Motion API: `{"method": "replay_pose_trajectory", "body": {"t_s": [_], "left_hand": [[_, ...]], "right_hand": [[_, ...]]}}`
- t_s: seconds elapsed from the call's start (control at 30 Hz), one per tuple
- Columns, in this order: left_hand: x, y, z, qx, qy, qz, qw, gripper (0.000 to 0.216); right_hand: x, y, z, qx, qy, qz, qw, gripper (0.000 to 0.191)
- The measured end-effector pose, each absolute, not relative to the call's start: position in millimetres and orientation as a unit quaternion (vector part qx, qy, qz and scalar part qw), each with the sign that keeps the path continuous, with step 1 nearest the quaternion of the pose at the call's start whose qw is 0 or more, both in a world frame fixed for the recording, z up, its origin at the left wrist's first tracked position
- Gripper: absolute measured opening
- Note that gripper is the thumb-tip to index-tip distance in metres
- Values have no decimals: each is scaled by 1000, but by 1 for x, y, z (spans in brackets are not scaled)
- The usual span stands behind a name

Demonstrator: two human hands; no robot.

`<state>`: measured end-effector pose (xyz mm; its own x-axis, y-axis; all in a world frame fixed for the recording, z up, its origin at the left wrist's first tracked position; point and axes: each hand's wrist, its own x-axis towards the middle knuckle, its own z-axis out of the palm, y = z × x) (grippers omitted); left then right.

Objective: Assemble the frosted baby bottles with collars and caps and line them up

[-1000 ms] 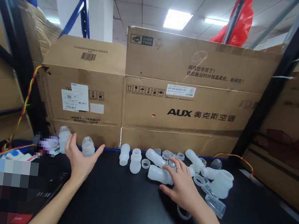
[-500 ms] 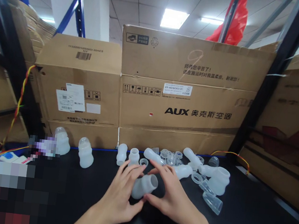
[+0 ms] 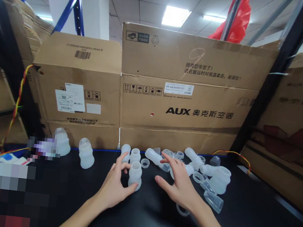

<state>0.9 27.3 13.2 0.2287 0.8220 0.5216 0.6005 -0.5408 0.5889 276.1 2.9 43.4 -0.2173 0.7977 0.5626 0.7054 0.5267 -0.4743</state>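
A frosted white baby bottle (image 3: pixel 134 177) without a cap stands upright on the black tabletop. My left hand (image 3: pixel 117 182) is loosely around its left side, fingers apart, the thumb overlapping its lower front; whether the skin touches it is hard to tell. My right hand (image 3: pixel 178 180) hovers to the right, fingers spread and holding nothing, in front of a pile of bottle parts. Just behind the bottle are another open bottle (image 3: pixel 135 156), a further bottle (image 3: pixel 125 150) partly covered by my left fingers, and a clear ring (image 3: pixel 145 163).
Two capped bottles (image 3: pixel 86 154) (image 3: pixel 62 142) stand at the left. At the right lie a wide bottle (image 3: pixel 221 181), a clear cap (image 3: pixel 213 201) and several rings and bottles. One ring (image 3: pixel 182 210) is partly under my right wrist. Cardboard (image 3: pixel 177 131) walls the back.
The bottle, tilted between both hands before, now stands upright a little further left. My right hand has come away from it and moved right. My left hand has loosened and shifted left.
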Motion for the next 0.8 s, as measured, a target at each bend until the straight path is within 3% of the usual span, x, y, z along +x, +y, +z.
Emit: {"method": "replay_pose_trajectory", "body": {"t_s": [0.23,0.6,0.8], "left_hand": [[-31,56,10,745,501,428,105,93],[-40,60,12,747,507,428,49,89],[-44,58,11,765,489,418,32,88]], "right_hand": [[316,32,29,-606,-717,-84,333,52],[347,40,31,-720,-652,-88,219,43],[364,30,42,-778,-597,-73,182,58]]}}
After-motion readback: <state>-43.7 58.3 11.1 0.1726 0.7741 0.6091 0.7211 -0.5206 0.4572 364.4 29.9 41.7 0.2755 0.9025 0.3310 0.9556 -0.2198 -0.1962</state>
